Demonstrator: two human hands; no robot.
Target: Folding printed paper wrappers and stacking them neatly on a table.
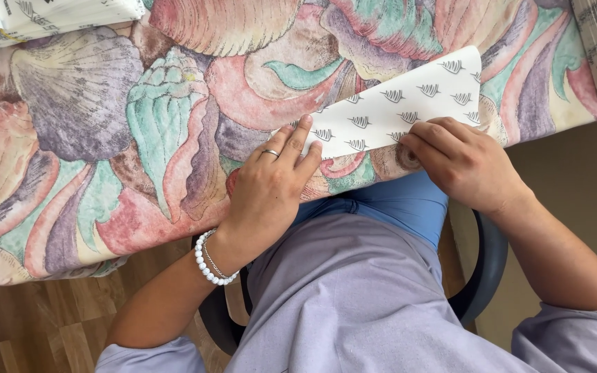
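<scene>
Slanting up-right, patterned paper [402,103] lies under both hands.

The person wears a pale lavender-grey top [354,297] of smooth, soft cloth that creases in long folds down the front. Its sleeves are pushed or cut short, ending near the elbows: one sleeve edge [143,356] shows at the bottom left of the view and the other [575,338] at the bottom right. The forearms below them are bare. Blue trousers [402,204] show beneath the hem of the top. The left hand [267,190] has a thin silver ring [271,152] on one finger, and the left wrist carries a bracelet of round white beads [209,266] alongside a fine chain. The right hand [464,162] wears no jewellery.
</scene>
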